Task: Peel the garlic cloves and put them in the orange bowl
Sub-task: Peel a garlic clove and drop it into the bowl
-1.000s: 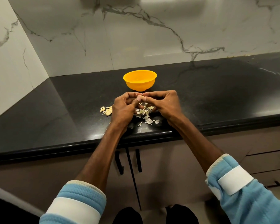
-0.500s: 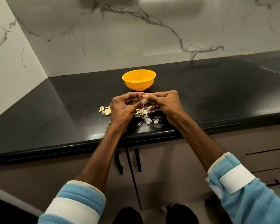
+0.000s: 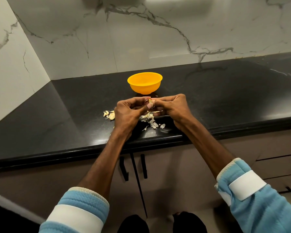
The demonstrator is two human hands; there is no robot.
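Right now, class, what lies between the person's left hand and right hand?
A garlic clove, pinched by both the left hand and the right hand, above peel scraps on the counter; the head view shows it.

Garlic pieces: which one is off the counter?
The clove pinched between left hand and right hand, before the orange bowl; the other pieces lie on the countertop.

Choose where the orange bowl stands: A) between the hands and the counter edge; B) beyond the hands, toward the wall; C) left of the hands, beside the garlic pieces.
B: the orange bowl stands past the left hand and right hand, which pinch a garlic clove.
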